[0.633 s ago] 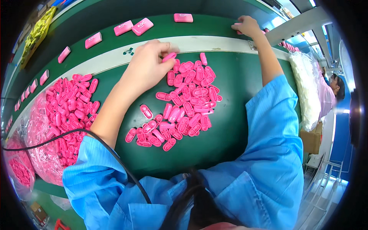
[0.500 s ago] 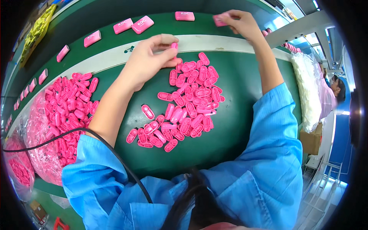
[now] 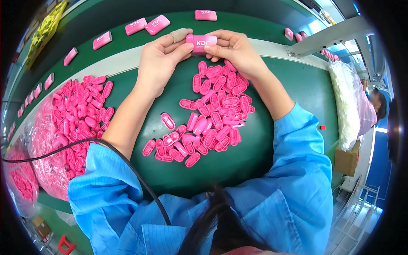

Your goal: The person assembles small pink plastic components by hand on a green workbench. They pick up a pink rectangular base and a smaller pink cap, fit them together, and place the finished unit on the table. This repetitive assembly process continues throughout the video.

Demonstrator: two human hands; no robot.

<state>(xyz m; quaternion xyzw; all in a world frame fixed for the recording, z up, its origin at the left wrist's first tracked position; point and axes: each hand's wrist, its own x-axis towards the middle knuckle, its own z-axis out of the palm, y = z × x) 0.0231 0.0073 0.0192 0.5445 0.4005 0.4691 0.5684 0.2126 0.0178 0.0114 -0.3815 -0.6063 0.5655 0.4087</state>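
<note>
My left hand [image 3: 158, 59] pinches a small pink oval cap [image 3: 189, 38] between thumb and fingers, with a tan cover on one fingertip. My right hand [image 3: 240, 53] grips a flat pink rectangular case [image 3: 205, 43] with white lettering. The cap sits against the left end of the case; whether it is fitted on cannot be made out. Below both hands lies a loose spread of pink oval caps [image 3: 216, 104] on the green work surface [image 3: 255, 148]. A denser pile of such caps [image 3: 80, 114] lies by my left forearm, spilling from a clear plastic bag [image 3: 46, 157].
Beyond a pale rail [image 3: 119, 63], similar pink cases [image 3: 136, 26] stand along a green belt [image 3: 178, 21]. A black cable [image 3: 55, 152] crosses my left forearm. At right are a metal frame [image 3: 327, 38], a white bag [image 3: 344, 102] and a person [image 3: 377, 102].
My right hand has come left and nearer from the belt with the pink case. The case now meets the cap in my left hand. A small red piece shows at right.
</note>
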